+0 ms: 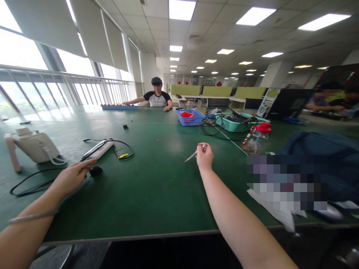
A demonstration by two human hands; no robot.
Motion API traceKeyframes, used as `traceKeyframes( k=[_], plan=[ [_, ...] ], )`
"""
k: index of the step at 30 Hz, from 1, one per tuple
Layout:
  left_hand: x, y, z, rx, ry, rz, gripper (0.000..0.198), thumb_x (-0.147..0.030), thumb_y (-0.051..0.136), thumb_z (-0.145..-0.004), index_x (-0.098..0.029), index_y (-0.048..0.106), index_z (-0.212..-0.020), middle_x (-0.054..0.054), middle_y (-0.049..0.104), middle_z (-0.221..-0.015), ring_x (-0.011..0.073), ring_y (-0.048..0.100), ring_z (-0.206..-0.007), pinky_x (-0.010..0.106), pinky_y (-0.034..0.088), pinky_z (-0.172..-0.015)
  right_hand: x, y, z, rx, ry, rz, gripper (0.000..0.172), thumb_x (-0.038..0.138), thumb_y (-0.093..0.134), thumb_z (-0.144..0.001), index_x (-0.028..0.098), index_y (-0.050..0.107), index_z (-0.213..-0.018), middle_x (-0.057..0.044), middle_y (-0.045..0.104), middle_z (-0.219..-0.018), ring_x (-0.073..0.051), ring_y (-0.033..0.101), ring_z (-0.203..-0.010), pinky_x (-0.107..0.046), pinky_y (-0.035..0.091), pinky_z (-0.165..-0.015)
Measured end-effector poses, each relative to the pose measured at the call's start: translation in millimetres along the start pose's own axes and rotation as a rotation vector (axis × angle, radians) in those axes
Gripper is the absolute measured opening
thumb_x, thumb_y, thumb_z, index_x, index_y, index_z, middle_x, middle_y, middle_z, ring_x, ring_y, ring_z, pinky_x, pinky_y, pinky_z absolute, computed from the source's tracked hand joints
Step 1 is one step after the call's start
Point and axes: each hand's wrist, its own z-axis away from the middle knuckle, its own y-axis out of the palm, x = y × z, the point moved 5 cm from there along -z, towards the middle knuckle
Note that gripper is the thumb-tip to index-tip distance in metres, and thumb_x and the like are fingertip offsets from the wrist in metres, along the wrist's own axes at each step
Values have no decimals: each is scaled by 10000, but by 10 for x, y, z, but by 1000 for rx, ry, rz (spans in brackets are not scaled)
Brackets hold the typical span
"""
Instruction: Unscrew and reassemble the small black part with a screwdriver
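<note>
My right hand (205, 157) is closed around a slim silver pen-like tool (192, 155), its pointed end aimed down and left over the green table (157, 198). Stretched out over the table's left part, my left hand (71, 177) has its fingers extended. Just beside those fingers lies a black plug-like piece (96, 171); whether they touch it I cannot tell. Behind the fingertips is a white power strip (98, 149), with a black cable (131, 149) that carries a yellow tag looped around it.
A whitish device (37, 145) stands at the left. Farther back are a blue basket (190, 118), a green basket (232, 125) with black cables, and a red-capped bottle (257, 140). A dark blue bag (322, 157) lies right. Across the table sits a person (157, 98).
</note>
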Motion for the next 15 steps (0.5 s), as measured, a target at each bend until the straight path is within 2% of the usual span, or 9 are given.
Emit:
traceKeyframes(
  k=[2, 6, 9, 12, 15],
  plan=[
    [107, 7, 3, 4, -54, -47, 597, -420, 326, -836, -197, 452, -1375, 58, 658, -1196, 242, 609, -1040, 276, 440, -873, 1, 4, 2, 4, 1, -9, 209, 383, 521, -799, 197, 597, -855, 3, 632, -676, -158, 591, -598, -275, 473, -611],
    [321, 156, -34, 84, -78, -125, 588, -372, 394, -787, -190, 485, -1339, 55, 681, -1171, 238, 617, -1053, 268, 436, -886, 6, 10, 8, 16, 16, -33, 197, 377, 528, -796, 200, 593, -852, 8, 625, -674, -154, 583, -592, -268, 469, -599],
    [390, 209, -54, 100, -117, -147, 553, -354, 370, -804, -194, 508, -1315, 66, 709, -1096, 259, 637, -992, 296, 452, -849, 16, 12, 11, 20, 19, -36, 184, 365, 533, -794, 200, 592, -850, 12, 619, -669, -150, 576, -584, -263, 466, -593],
    [299, 116, -43, 4, -77, -98, 555, -369, 309, -839, -198, 451, -1348, 62, 690, -1132, 265, 606, -1047, 330, 444, -897, 28, 12, 12, 21, 23, -41, 172, 354, 537, -793, 200, 589, -852, 15, 614, -667, -146, 571, -580, -260, 464, -590],
    [90, -37, 0, -141, 49, 40, 532, -374, 293, -850, -287, 380, -1368, -18, 618, -1267, 226, 489, -1226, 343, 374, -1025, 36, 13, 13, 24, 24, -45, 167, 350, 534, -795, 201, 586, -849, 17, 610, -662, -145, 567, -576, -257, 464, -584]
  ],
)
